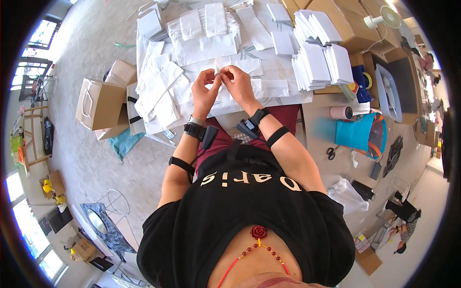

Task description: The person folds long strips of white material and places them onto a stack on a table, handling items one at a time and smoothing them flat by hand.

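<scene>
My left hand (205, 91) and my right hand (238, 86) meet over the near middle of the table (192, 98). Thumbs and forefingers of both pinch a small white paper-like piece (218, 64), whose pointed tip sticks up beyond the fingers. Its lower part is hidden by my fingers. Flat white sheets or sleeves (161, 89) lie loosely piled to the left of my left hand. Beyond both hands rests a broad layered pile of white sleeves (204, 50). A white strip (274, 88) lies to the right of my right hand.
Stacks of folded white cards (312, 67) stand at the table's right side. Further right are cardboard boxes (336, 21), a small fan (388, 18), a blue bin (388, 91) and a blue bag (355, 134). An opened carton (103, 103) stands left of the table.
</scene>
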Demonstrator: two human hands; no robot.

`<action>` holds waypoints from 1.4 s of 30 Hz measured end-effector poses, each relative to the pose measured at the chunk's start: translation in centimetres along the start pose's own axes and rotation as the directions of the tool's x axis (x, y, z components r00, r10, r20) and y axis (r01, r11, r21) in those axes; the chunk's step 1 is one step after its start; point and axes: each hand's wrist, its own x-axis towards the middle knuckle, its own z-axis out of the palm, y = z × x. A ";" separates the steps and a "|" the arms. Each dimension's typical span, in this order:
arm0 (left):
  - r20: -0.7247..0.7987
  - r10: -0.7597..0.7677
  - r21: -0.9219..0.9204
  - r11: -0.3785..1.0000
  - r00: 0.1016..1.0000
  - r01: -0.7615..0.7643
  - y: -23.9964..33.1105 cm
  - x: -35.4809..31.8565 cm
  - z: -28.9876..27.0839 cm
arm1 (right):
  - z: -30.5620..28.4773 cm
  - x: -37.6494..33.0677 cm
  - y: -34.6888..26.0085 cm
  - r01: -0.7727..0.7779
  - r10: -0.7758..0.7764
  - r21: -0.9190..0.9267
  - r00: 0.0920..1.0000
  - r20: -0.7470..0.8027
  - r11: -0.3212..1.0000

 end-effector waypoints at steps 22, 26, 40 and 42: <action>-0.129 -0.232 -0.268 0.944 0.964 0.191 -2.8 -0.4 0.0 | -0.5 -1.7 3.9 -0.208 0.260 0.300 0.954 -0.146 0.931; -0.042 -0.182 -0.278 0.947 0.982 0.163 -1.6 -1.1 1.3 | 0.3 -1.7 2.6 -0.212 0.254 0.384 0.965 -0.062 0.899; -0.276 -0.188 -0.023 0.982 0.943 0.189 -3.1 -1.3 0.3 | -0.2 -3.3 3.9 -0.276 0.366 0.599 0.930 -0.031 0.752; -0.310 -0.210 0.033 0.972 0.927 0.231 -5.6 -1.6 -1.1 | -0.9 -4.1 4.4 -0.286 0.420 0.647 0.906 -0.058 0.707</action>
